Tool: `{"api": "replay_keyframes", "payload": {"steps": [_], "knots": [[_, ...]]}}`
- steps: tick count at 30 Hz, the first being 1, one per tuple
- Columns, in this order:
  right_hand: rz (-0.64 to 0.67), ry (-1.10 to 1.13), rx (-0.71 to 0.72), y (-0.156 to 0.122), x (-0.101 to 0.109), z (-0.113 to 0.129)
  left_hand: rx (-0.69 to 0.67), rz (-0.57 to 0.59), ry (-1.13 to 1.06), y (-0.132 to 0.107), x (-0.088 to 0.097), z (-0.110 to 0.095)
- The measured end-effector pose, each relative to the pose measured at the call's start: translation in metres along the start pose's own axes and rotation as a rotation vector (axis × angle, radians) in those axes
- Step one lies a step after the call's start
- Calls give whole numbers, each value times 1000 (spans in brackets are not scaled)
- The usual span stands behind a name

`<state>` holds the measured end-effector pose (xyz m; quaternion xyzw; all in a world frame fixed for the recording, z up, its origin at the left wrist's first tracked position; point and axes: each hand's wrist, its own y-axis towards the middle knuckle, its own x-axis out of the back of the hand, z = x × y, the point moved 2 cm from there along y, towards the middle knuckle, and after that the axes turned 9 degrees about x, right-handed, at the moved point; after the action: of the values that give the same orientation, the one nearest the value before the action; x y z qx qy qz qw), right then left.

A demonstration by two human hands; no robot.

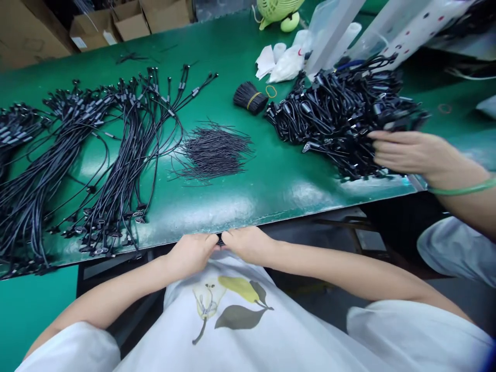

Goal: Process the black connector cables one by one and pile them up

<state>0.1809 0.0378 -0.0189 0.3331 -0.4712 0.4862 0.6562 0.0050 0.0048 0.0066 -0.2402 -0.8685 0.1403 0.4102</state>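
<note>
Black cable end (220,241), probably, though the fingers mostly hide it: the left hand (189,256) and right hand (248,245) pinch it between their fingertips, just over the bench edge. Ahead of the hands on the green workbench (251,204) lies a spread of short black wires (213,152). Further ahead, a rubber-banded wire bundle (250,98). Ahead-left, long black cable bundles (116,155). Ahead-right, a heap of black cables (341,113). A co-worker's hand (411,153), green bangle (461,190) on the wrist, touches that heap, its fingers slightly curled, with no clear grasp.
</note>
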Motion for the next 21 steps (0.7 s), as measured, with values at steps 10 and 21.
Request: {"api": "replay_keyframes", "payload": {"steps": [10, 21], "knots": [[-419, -47, -237, 18, 33, -120, 251, 16, -767, 10, -10, 26], [-437, -270, -535, 28, 45, -184, 201, -72, -1151, 14, -2, 22]]}}
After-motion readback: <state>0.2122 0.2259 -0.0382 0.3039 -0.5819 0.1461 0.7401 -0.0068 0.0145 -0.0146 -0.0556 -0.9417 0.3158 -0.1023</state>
